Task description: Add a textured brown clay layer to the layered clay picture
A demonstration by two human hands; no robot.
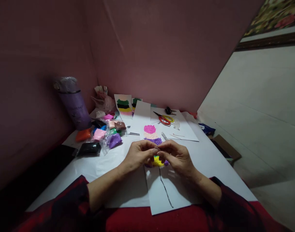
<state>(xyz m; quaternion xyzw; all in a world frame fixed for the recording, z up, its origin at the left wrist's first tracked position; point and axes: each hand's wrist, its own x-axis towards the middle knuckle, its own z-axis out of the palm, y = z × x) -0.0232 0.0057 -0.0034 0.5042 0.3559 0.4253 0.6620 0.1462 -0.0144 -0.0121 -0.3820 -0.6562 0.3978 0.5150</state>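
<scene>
My left hand (pixel 137 154) and my right hand (pixel 178 158) meet at the fingertips, thumbs and forefingers pinched together. Between them is a tiny dark bit, too small to name. Beneath them lies a white paper sheet (pixel 157 201) with textured colour patches that look like modelling clay. A magenta patch (pixel 149 129) tops a pale peach band (pixel 151 135) and a purple band (pixel 155 141). Lower down, a yellow patch (pixel 157 161) shows below my fingers; my hands hide the part between. A thin black line (pixel 165 188) runs from the yellow patch towards the sheet's near edge.
At left, several clay packets, including a black packet (pixel 89 149) and a purple packet (pixel 115 140), lie near a purple bottle (pixel 73 106). Red-and-yellow scissors (pixel 165 120) rest on paper behind. Tweezers (pixel 134 133) lie left of the sheet. Coloured cards (pixel 123 105) stand against the wall.
</scene>
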